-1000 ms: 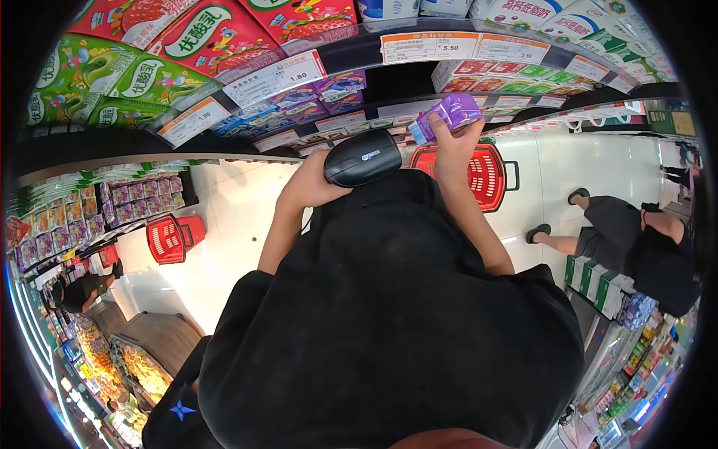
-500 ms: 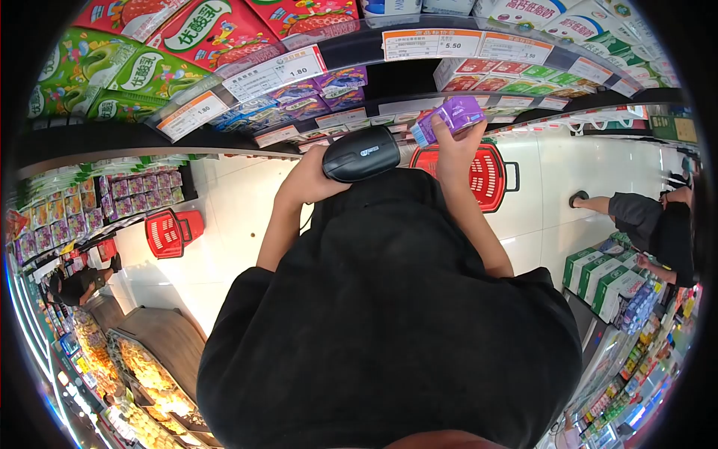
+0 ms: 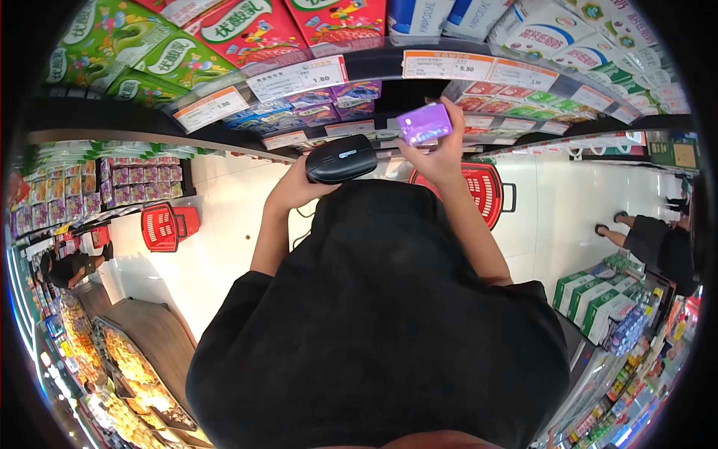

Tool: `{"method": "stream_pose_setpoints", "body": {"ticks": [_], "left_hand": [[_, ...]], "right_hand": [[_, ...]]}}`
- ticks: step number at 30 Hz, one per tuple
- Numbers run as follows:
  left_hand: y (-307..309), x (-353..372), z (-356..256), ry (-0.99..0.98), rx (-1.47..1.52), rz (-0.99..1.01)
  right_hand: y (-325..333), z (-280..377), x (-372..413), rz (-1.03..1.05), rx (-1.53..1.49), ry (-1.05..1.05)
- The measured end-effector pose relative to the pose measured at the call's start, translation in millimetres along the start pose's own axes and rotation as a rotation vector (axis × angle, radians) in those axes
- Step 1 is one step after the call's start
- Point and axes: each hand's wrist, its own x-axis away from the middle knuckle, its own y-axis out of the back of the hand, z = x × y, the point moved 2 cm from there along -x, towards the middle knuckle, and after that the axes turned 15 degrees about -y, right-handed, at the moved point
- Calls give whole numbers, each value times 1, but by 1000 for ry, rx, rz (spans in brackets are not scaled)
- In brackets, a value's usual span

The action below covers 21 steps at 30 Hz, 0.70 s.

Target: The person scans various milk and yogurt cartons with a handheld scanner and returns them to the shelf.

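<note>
My left hand point(image 3: 293, 183) is wrapped round a black handheld barcode scanner point(image 3: 342, 159), whose rounded top faces up. In my right hand point(image 3: 443, 156) is a small purple drink carton point(image 3: 425, 124), gripped between thumb and fingers with a broad printed side towards me. The carton is to the right of the scanner and a little higher in the view, with a gap between them. Both hands are in front of the shelf, near the lower row of purple drink packs point(image 3: 356, 101). The scanner's underside and most of my left fingers are hidden.
A shelf edge with price tags point(image 3: 298, 78) curves across ahead, carrying green and red drink packs point(image 3: 235, 34). Red baskets point(image 3: 482, 191) point(image 3: 159, 227) stand on the floor. Green-and-white cartons point(image 3: 598, 303) are stacked right; a person point(image 3: 658, 243) is beyond them.
My right hand has moved left and turned the purple carton, bringing another side into view. The scanner has shifted slightly left and down. The shelf appears a little lower and further right.
</note>
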Motion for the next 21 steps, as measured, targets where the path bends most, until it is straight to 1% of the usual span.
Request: {"method": "stream_pose_setpoints", "body": {"ticks": [1, 2, 3, 4, 6, 7, 8, 9, 10, 11, 12, 13, 14, 15, 16, 18, 19, 20, 21], "left_hand": [[4, 4, 0, 140, -7, -5], [7, 5, -1, 134, -17, -12], [10, 7, 1, 115, -41, -1], [13, 9, 1, 100, -65, 8], [12, 13, 0, 113, -72, -8], [8, 14, -1, 111, -57, 9], [4, 15, -2, 107, -41, 24], [-1, 15, -1, -4, -76, 23], [-5, 18, 2, 38, -60, 34], [-11, 19, 4, 46, -32, 30], [-16, 21, 5, 55, -2, 32], [-19, 23, 14, 93, -50, 53], [-21, 25, 18, 92, -50, 56], [-23, 24, 18, 106, -60, 90], [-25, 24, 16, 121, -72, 123], [-25, 26, 10, 127, -112, 139], [-26, 26, 8, 141, -108, 140], [-26, 25, 6, 152, -101, 142], [-27, 24, 4, 117, -92, 118]], "right_hand": [[-7, 3, -10, -22, 72, 35], [-14, 3, -22, -46, 142, 71], [-21, -5, -31, -77, 107, 93], [-28, -11, -39, -75, 39, 55], [-39, -19, -52, -113, 5, 98], [-44, -23, -54, -125, -60, 59], [-45, -26, -55, -115, -67, 66], [-43, -26, -55, -45, -169, 13], [-43, -27, -56, 24, -268, -42], [-45, -30, -60, 31, -270, -40], [-48, -37, -64, 30, -253, -183], [-48, -45, -67, 26, -232, -327], [-47, -53, -69, 20, -212, -469], [-49, -15, -68, -159, -125, -520], [-51, -15, -70, -160, -129, -517], [-59, -25, -73, -279, -38, -453], [-56, -45, -79, -57, -66, -584], [-56, -61, -79, -59, -70, -580], [-54, -59, -78, -70, -31, -461]]}}
